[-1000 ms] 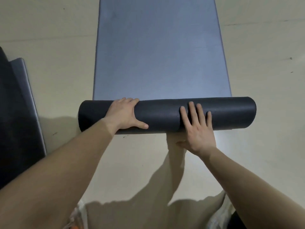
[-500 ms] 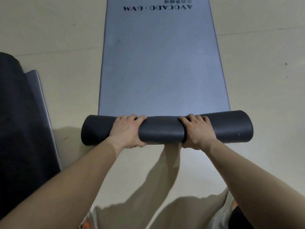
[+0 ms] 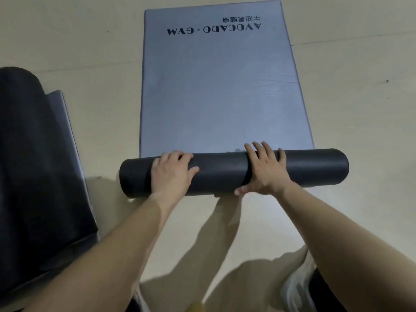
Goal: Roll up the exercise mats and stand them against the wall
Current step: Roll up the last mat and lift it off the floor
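Grey mat lay on the floor, its near end wound into a dark roll. The left hand curled over the roll; the right hand pressed it with fingers spread. A second mat lay to the left.

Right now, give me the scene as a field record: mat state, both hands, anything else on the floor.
mat: grey mat, partly rolled, flat part lying ahead on the floor
roll: dark roll at the near end, lying crosswise
lettering: AVOCADO · GYM lettering at the far end, upside down in this view
left: left hand on the roll, fingers curled over it
right: right hand on the roll, fingers straight and spread, thumb at the near side
other: second mat at left, dark, grey edge showing
stage: rolling unfinished; no wall in view
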Tool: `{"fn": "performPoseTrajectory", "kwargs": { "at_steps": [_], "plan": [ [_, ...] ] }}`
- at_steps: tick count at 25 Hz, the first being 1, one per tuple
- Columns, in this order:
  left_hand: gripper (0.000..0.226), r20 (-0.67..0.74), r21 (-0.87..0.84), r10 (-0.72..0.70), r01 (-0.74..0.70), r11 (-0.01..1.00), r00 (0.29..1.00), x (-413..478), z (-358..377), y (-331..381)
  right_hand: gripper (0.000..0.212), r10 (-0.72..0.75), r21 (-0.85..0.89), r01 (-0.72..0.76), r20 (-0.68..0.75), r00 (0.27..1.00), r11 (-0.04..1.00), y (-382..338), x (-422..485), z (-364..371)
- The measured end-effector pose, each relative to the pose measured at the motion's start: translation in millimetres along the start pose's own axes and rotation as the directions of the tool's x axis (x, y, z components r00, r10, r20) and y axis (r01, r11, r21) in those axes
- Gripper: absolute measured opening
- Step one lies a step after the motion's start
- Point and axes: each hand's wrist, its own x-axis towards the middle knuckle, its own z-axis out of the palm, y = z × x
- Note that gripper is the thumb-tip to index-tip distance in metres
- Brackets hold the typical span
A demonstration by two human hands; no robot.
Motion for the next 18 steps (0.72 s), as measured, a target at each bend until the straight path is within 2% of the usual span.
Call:
{"fn": "performPoseTrajectory", "kwargs": {
  "at_steps": [1, 3, 5, 6, 8, 9, 11, 13, 15, 18],
  "plan": [
    [0.091, -0.035, 0.089, 0.021, -0.017, 0.996, 0.999, -12.2, 12.7, 6.9, 0.141, 0.009, 0.019, -0.009, 0.019, 1.0, 1.0, 1.9, 20.0, -15.5],
    [0.124, 0.062, 0.149, 0.039, -0.048, 0.988, 0.997, 2.2, 25.8, 12.3, 0.125, 0.025, 0.033, -0.023, -0.063, 0.998, 0.999, 1.4, 42.3, -27.0],
    [0.136, 0.124, 0.072, 0.049, -0.059, 0.996, 0.991, 48.0, 13.8, 2.7, 0.105, 0.035, 0.009, -0.034, -0.279, 0.96, 0.999, -1.9, 34.6, -12.0],
    [0.135, 0.156, -0.007, 0.07, -0.07, 0.998, 0.985, 72.0, 2.2, -3.8, 0.108, 0.018, -0.047, -0.035, -0.322, 0.946, 0.998, 0.5, 31.6, 1.8],
    [0.127, 0.15, -0.139, 0.148, -0.127, 0.982, 0.978, 99.2, -12.6, -17.5, 0.127, -0.027, -0.171, -0.018, -0.261, 0.965, 0.985, 9.8, 39.2, 18.4],
    [0.122, 0.101, -0.129, 0.19, -0.177, 0.976, 0.977, 103.8, -12.3, -21.5, 0.13, -0.047, -0.209, -0.01, -0.265, 0.963, 0.978, 15.7, 50.6, 17.2],
    [0.123, 0.001, 0.07, 0.243, -0.242, 0.968, 0.97, 97.8, -5.0, -20.7, 0.125, -0.063, -0.24, -0.006, -0.28, 0.958, 0.971, 22.6, 72.5, 4.6],
    [0.123, -0.005, 0.177, 0.245, -0.24, 0.954, 0.969, 90.8, -1.2, -14.8, 0.12, -0.065, -0.262, 0.009, -0.209, 0.976, 0.965, 20.6, 74.3, -9.7],
    [0.116, 0.025, 0.12, 0.205, -0.206, 0.971, 0.979, 81.5, -9.6, -7.5, 0.116, -0.062, -0.26, 0.022, -0.15, 0.987, 0.965, 13.9, 58.0, -18.1],
    [0.113, 0.224, 0.031, 0.177, -0.189, 0.982, 0.958, 33.9, -12.7, -0.8, 0.11, -0.096, -0.241, 0.092, -0.006, 0.995, 0.966, 1.9, 6.3, -16.7]
  ]
}}
